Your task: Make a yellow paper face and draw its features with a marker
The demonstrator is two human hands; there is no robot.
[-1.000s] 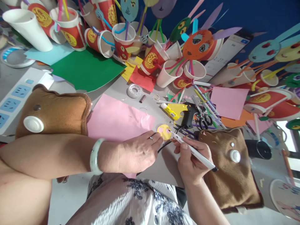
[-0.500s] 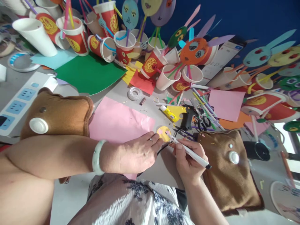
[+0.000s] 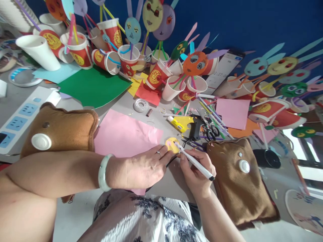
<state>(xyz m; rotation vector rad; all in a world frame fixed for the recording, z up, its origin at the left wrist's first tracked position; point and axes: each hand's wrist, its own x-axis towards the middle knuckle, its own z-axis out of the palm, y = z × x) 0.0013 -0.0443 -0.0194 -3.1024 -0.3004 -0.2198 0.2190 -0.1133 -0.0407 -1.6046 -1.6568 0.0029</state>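
1. Right now the yellow disc (image 3: 172, 145) lies on the grey table (image 3: 178, 181), marked side up, between the hands and slightly far of them

2. The left hand (image 3: 142, 168) lies flat with fingers stretched out, their tips at the disc's near left edge; so slight a hold could let the disc turn or slide if pushed sideways

3. The right hand (image 3: 198, 166) grips a white pen (image 3: 196, 162) between thumb and fingers, its tip at the disc's right part; whether it touches I cannot tell, but a jerk could leave a stray line

4. Any wet ink could smear if the left fingertips crept farther over the disc

5. A dark cord (image 3: 172, 161) runs just near of the disc, between the hands; a snag on it could nudge the disc or jolt the pen

6. The pink sheet (image 3: 126, 131) lies partly under the left hand, so a sideways slip could drag or crease it

7. The glue stick (image 3: 176, 124), black glue gun (image 3: 195, 127) and scissors (image 3: 212, 132) lie far and right of the disc, where a wide swing of the pen hand could knock them
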